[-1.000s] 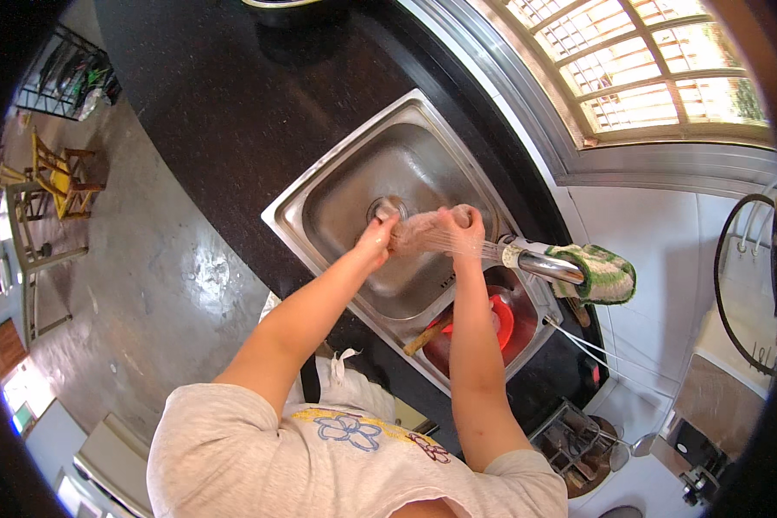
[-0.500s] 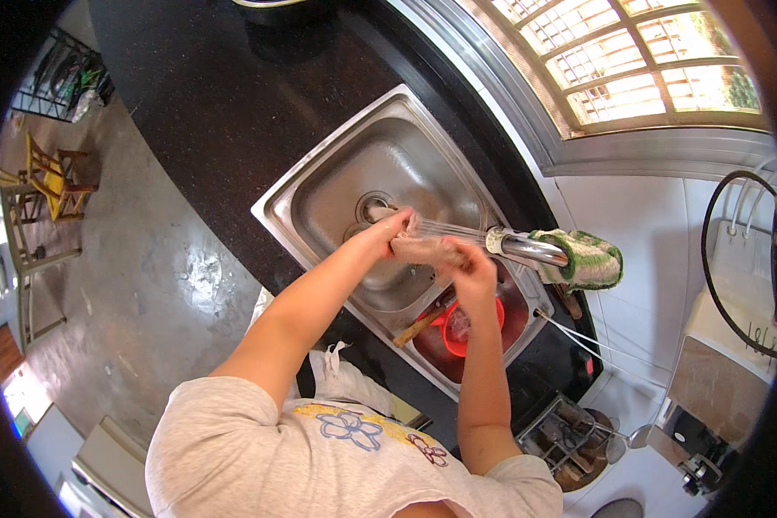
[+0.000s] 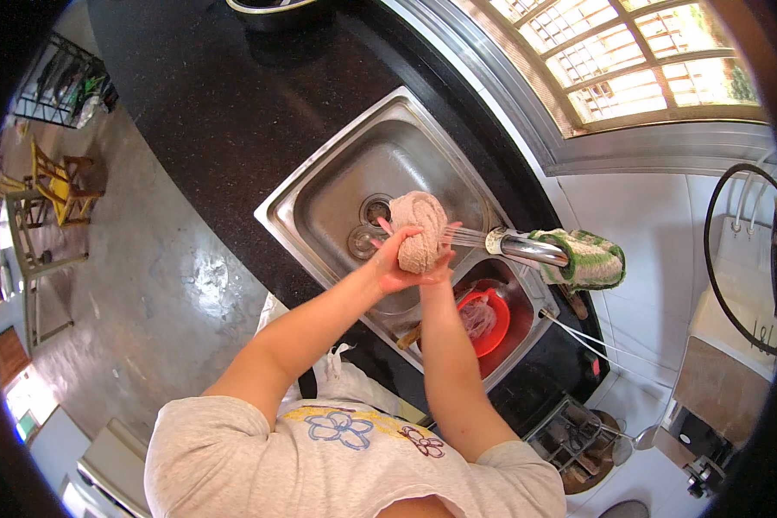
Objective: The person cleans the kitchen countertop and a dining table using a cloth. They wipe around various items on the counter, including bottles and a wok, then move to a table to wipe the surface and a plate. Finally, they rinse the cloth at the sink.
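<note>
A wet beige-pink cloth (image 3: 419, 233), folded into a thick bundle, is held over the steel sink (image 3: 328, 164). My left hand (image 3: 394, 268) cups it from the left, some of its fingers stretched out past the cloth. From the right my right hand (image 3: 440, 266) supports the same bundle, its fingers mostly hidden behind it. Water streams from the chrome faucet (image 3: 531, 249) onto the cloth's right side. The drain (image 3: 376, 210) lies just beyond my hands.
In the smaller basin sits a red bowl (image 3: 497, 326) with something translucent inside, beside a wooden handle (image 3: 408, 337). A green-and-white cloth (image 3: 585, 259) is draped over the faucet. A dark round pan (image 3: 276, 10) stands on the black counter (image 3: 198, 104); a gas stove (image 3: 574, 436) is at lower right.
The cloth, stretched low between my hands before, is now gathered into an upright folded bundle. My right hand has moved left toward my left hand, uncovering more of the red bowl.
</note>
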`<state>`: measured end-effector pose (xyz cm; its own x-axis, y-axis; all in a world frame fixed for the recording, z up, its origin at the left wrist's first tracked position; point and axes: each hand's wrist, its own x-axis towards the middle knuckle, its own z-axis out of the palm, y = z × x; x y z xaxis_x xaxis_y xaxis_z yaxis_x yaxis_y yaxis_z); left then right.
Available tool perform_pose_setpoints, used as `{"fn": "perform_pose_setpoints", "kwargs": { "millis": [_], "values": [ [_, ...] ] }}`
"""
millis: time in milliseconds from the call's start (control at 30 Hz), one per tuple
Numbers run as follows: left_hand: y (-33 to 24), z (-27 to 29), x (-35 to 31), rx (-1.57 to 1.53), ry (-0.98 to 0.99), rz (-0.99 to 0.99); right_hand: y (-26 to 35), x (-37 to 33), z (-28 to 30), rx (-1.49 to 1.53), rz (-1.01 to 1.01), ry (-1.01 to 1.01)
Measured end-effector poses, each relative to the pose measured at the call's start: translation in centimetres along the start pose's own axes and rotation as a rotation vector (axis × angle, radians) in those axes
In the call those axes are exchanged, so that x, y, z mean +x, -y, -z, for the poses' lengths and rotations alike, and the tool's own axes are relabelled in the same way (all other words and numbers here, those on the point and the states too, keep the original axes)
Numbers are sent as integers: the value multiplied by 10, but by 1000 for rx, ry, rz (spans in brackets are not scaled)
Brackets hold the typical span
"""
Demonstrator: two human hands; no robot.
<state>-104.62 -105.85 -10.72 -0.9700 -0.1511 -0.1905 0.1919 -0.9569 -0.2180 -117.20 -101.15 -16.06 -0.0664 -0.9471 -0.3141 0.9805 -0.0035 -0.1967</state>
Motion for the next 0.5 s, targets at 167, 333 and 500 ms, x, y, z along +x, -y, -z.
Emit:
{"fn": "perform_pose_setpoints", "kwargs": {
  "millis": [167,333,500],
  "values": [
    [24,-12,0,-367,3,-89,-21,-3,-34,180,190,143],
    [3,14,-3,-216,22,207,24,12,-38,-11,-105,125],
    [-3,-3,7,709,-304,126,59,22,-61,-908,-255,-30]
  ]
}}
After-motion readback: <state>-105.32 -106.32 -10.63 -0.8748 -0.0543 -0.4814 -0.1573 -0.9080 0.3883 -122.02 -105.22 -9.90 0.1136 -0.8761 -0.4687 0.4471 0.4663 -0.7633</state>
